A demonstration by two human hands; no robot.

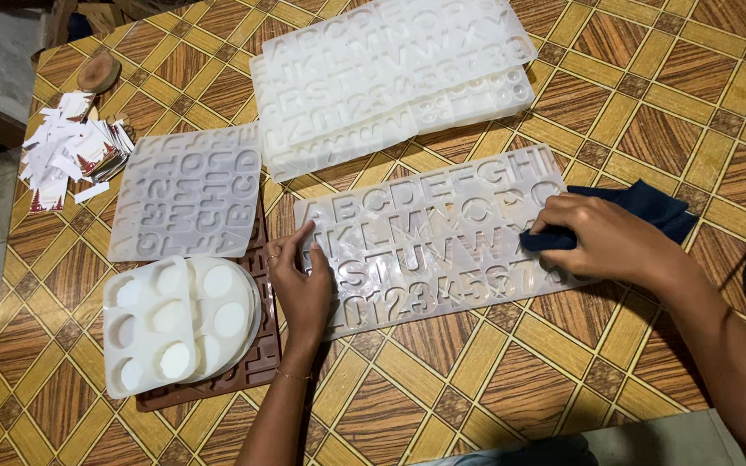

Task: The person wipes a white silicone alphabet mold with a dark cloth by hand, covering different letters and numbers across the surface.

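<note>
A clear silicone mould (433, 246) with letter and number cavities lies flat in front of me. My left hand (302, 280) presses down on its left edge, fingers spread. My right hand (606, 237) grips a dark blue cloth (649, 211) and holds it against the mould's right side. The cloth trails off the mould onto the patterned table (649, 103).
A stack of white letter moulds (390, 73) lies at the back. Another clear letter mould (187, 194) sits left, over a brown mould (252, 367). White moulds with round cavities (174, 324) rest at front left. Paper scraps (71, 151) and a wooden slice (98, 71) lie far left.
</note>
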